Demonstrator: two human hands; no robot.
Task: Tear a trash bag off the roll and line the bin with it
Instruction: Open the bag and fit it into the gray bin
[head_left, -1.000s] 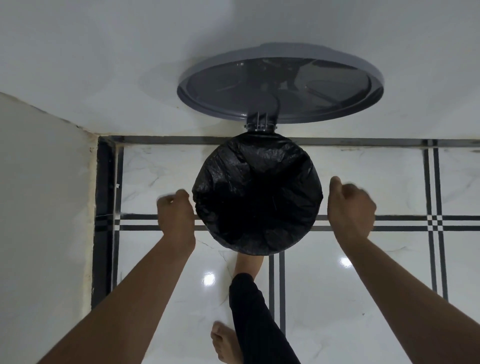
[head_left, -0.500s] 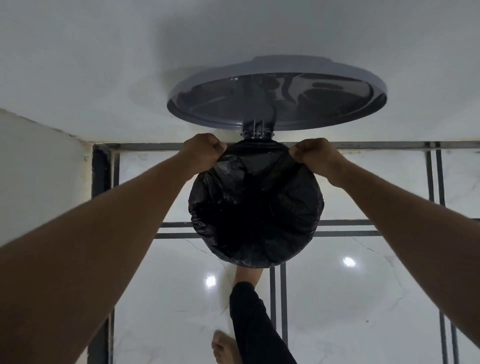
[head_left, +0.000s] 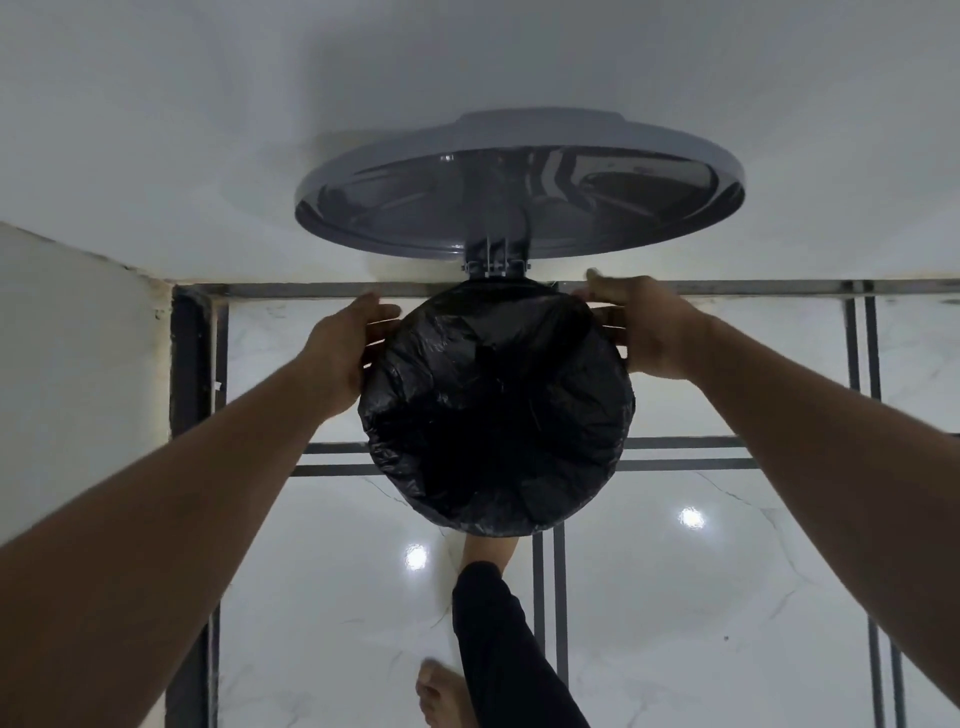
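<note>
Trash bag, crinkled glossy black plastic, lines round bin mouth, folded over rim. Left hand flat against bag's left edge, fingers straight. Right hand likewise on right edge. Grey round lid hinged upright behind. Glossy white marble floor, dark stripes; white wall.

The black trash bag covers the bin's rim and walls entirely. Beside it, the fingertips of the left hand and right hand are hidden. Below it, one foot is cut off by the frame's edge.
</note>
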